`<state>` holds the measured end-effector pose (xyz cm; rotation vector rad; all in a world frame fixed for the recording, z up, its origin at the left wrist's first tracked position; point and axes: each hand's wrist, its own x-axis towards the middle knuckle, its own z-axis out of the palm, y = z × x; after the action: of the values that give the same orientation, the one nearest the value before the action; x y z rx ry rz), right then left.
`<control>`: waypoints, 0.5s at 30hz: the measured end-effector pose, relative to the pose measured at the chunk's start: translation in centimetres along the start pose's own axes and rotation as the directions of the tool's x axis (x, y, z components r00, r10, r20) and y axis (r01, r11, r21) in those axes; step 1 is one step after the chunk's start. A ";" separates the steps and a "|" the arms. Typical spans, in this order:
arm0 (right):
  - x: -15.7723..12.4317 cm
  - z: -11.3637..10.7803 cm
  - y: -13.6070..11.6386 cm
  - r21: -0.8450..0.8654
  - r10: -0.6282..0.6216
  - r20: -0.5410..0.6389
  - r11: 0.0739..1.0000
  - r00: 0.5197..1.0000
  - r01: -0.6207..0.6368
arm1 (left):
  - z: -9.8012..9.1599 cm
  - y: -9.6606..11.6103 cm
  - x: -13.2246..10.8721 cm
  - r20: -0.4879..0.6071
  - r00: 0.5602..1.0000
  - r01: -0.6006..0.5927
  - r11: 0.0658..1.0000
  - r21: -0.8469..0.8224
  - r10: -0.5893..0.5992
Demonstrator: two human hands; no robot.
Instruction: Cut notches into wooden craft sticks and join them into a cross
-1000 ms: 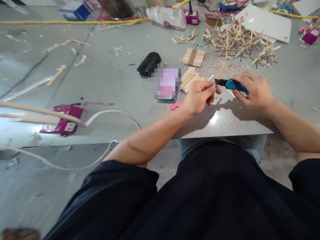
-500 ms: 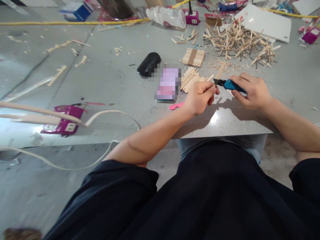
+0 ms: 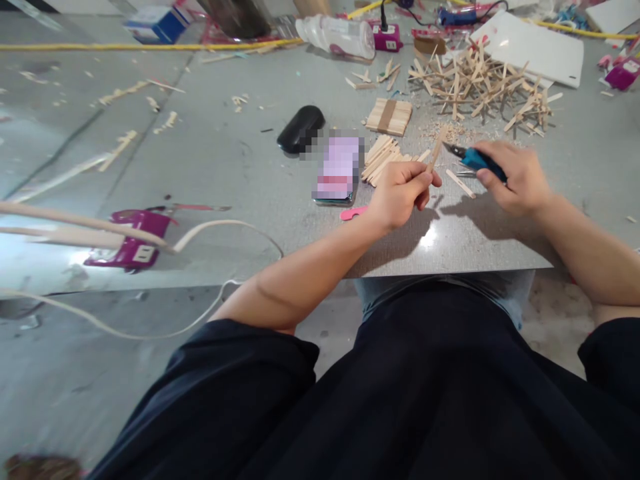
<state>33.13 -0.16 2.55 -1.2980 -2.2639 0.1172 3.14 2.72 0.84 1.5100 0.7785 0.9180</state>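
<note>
Pinched between the fingers of my left hand [image 3: 404, 193] is a thin wooden craft stick [image 3: 438, 148], its free end slanting up and away from me. My right hand [image 3: 517, 175] is closed around a blue utility knife [image 3: 480, 161], whose dark blade end points left towards the stick, a small gap apart. Below the knife a short piece of stick [image 3: 461, 184] lies on the table. A loose heap of craft sticks [image 3: 381, 159] is just beyond my left hand, and a banded bundle of sticks [image 3: 389, 117] lies behind it.
A large pile of cut sticks [image 3: 480, 83] covers the back right, near a white board [image 3: 535, 50]. Left of my hands are a phone [image 3: 337, 167], a black case [image 3: 301, 129] and a pink tool [image 3: 353, 213]. A purple power socket [image 3: 131, 239] with a pale cable sits far left.
My right hand and the knife have drawn back to the right from the stick. More of the stick in my left hand shows, and the short piece below the knife is uncovered.
</note>
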 end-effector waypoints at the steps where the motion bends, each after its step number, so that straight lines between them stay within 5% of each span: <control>1: 0.0 0.4 -0.4 0.040 -0.011 0.019 0.999 1.000 0.010 | 0.0 -0.1 0.0 0.002 1.000 -0.009 1.000 0.003 0.009; 10: 0.3 1.1 -2.7 0.369 0.066 0.105 0.924 0.992 -0.100 | 0.0 -0.2 -0.2 -0.023 0.997 -0.068 0.990 0.126 0.072; 15: 0.3 0.8 -2.5 0.404 0.078 0.156 0.904 0.985 -0.136 | -0.2 0.0 -0.3 -0.031 0.995 -0.086 0.982 0.171 0.093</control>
<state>30.66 -1.08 2.79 -1.2083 -2.1180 0.7078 2.88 2.57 0.77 1.6910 0.8397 0.9702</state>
